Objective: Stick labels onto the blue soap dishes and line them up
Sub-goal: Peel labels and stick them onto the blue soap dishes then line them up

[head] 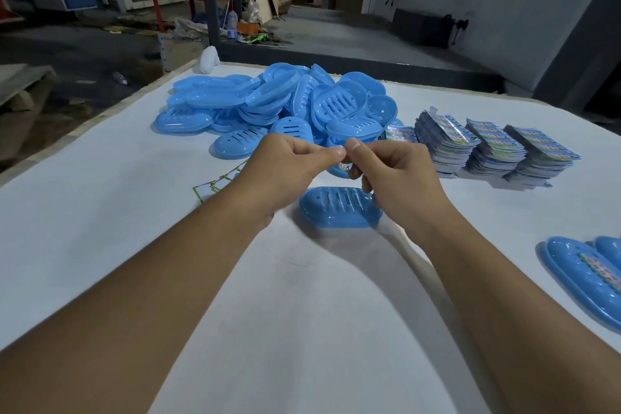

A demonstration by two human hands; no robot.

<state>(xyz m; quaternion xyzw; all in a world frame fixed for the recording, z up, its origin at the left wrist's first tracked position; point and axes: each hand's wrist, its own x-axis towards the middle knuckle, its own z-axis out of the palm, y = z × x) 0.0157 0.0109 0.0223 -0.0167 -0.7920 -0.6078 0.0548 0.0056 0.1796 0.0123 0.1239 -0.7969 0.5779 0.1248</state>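
A single blue soap dish (339, 208) lies on the white table (134, 245) just under my hands. My left hand (285, 171) and my right hand (393, 175) meet above it, fingertips pinched together on a small label (345, 165) that is mostly hidden by the fingers. A big heap of blue soap dishes (285, 104) sits behind. Several stacks of colourful labels (487, 148) stand to the right of the heap. Two labelled dishes (584, 279) lie at the right edge.
Peeled backing sheets with green borders (218, 181) lie to the left under my left wrist. A white object (209, 59) stands at the table's far left corner. Beyond the table is a workshop floor with clutter.
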